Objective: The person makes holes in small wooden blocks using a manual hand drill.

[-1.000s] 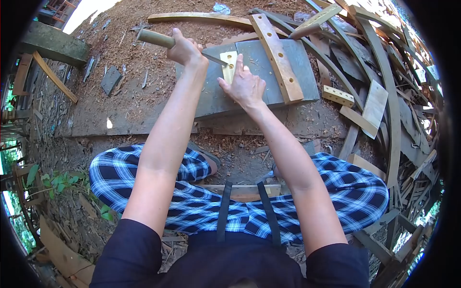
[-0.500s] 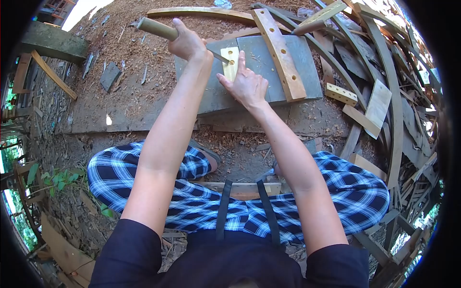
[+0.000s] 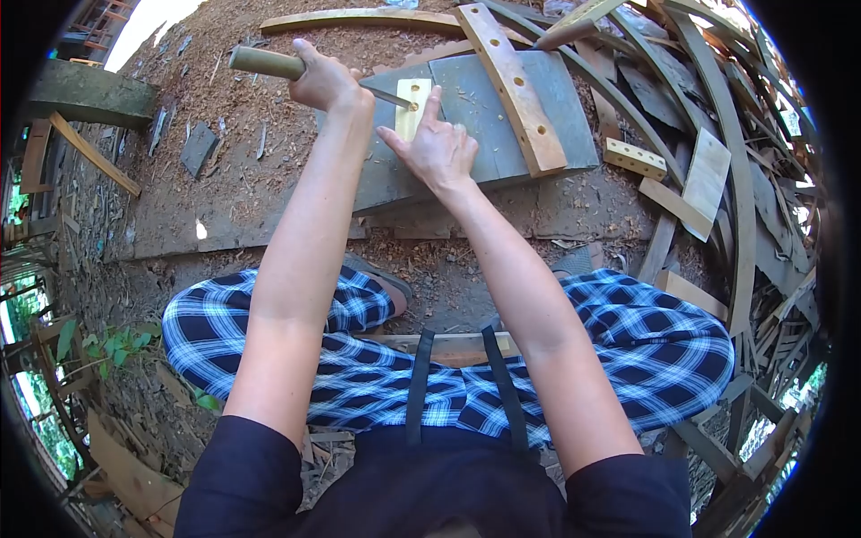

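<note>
My left hand [image 3: 325, 79] is closed round a chisel [image 3: 266, 62] with a thick round wooden handle. The thin metal blade slants out to the right of the fist, its tip at the lower visible hole of a small pale wooden block [image 3: 408, 122]. That block lies on a grey slab [image 3: 368, 184]. My right hand [image 3: 439, 152] straddles the block's near end, thumb on the left side and forefinger stretched along the right edge, with the other fingers curled. Its grip partly covers the block.
A longer wooden bar with several holes [image 3: 511, 85] lies across the slab's right part. Further right are a small drilled block [image 3: 634, 159], a flat board [image 3: 707, 184] and a heap of curved wooden strips [image 3: 731, 170]. Wood shavings cover the ground [image 3: 233, 117] beyond.
The chisel's handle has swung lower and lies flatter, while its tip stays at the same hole. My right hand keeps its hold on the block. The whole view has shifted slightly.
</note>
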